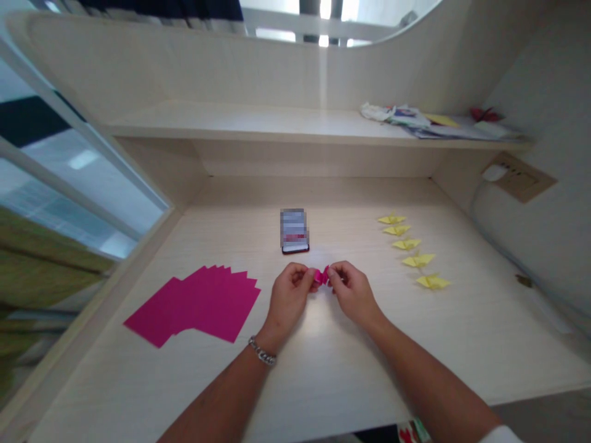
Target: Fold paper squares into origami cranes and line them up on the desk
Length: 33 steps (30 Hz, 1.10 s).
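A small folded piece of pink paper [322, 277] is pinched between my two hands, just above the middle of the desk. My left hand [292, 291] grips its left end between thumb and fingers. On the other side, my right hand [351, 290] pinches the right end. Its exact folded shape is partly hidden by my fingers. To the left, a fan of square pink paper sheets [207, 301] lies flat on the desk. Several yellow paper cranes [406, 245] stand in a slanting row to the right of my hands.
A phone [294, 231] with a lit, blurred screen lies beyond my hands. Papers and a crumpled bag [397, 115] sit on the shelf [258, 126] at the back. A white plug with a cable [494, 173] is in the wall socket at right. The desk's raised edge runs along the left.
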Available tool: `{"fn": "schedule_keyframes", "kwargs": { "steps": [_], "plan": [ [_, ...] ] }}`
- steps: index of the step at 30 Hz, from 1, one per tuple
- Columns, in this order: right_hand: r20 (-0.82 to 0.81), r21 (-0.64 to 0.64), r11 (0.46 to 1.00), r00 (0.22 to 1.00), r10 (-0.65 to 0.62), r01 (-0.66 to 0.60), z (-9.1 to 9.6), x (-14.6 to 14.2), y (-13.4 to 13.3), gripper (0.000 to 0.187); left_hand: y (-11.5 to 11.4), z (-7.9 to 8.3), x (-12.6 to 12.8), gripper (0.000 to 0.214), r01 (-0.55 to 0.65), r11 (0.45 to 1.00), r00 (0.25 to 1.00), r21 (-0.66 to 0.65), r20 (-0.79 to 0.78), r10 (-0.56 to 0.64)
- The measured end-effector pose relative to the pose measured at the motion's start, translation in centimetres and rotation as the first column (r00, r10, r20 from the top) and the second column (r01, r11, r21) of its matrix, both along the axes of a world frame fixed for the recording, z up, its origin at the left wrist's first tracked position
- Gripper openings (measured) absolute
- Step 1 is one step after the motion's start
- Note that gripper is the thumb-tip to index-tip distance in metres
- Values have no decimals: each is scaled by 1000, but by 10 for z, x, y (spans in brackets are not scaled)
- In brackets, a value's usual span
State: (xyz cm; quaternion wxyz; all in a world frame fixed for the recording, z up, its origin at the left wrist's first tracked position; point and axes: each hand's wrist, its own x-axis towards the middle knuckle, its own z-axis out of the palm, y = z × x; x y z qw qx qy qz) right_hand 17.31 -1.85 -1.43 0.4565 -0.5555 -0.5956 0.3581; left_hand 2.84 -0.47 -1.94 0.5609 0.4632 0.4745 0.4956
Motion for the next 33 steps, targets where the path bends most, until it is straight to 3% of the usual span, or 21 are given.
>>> {"fn": "schedule_keyframes", "kwargs": {
  "steps": [7, 9, 13, 16, 20, 23, 26, 30, 33],
  "plan": [
    [140, 105, 993, 990, 37, -52, 5, -2, -3, 15, -1, -1, -2, 29, 62, 998, 997, -19, 47, -61],
    [55, 60, 998, 998, 10, -14, 2, -3, -1, 16, -1, -1, -2, 30, 45, 999, 998, 2, 54, -45],
    [-269, -98, 994, 961, -65, 40, -10, -4, 7, 22, -1, 1, -1, 26, 18, 999, 998, 48, 66, -21],
    [-354, -122, 991, 931, -92, 52, -15, -5, 9, 20, -2, 1, 0, 24, 27, 997, 999, 67, 28, -29],
    [-324, -41, 995, 941, -96, 88, -10, -5, 7, 30, -4, 2, 0, 23, 44, 995, 999, 88, -12, -43],
    [-343, -38, 998, 938, -51, 40, -4, -3, 7, 35, -5, 2, 0, 21, 43, 994, 999, 105, -12, -42],
    [-391, -92, 995, 920, -6, -33, -3, 1, 9, 27, -5, 4, 0, 18, 44, 992, 999, 115, -4, -43],
    [-328, -127, 990, 944, 19, -64, -5, 5, 12, 8, -4, 4, -2, 13, 63, 992, 996, 107, -71, -55],
    [-289, -153, 985, 957, 26, -73, -8, 7, 12, 16, -3, 3, -3, 13, 70, 992, 992, 106, -116, -57]
  ]
}}
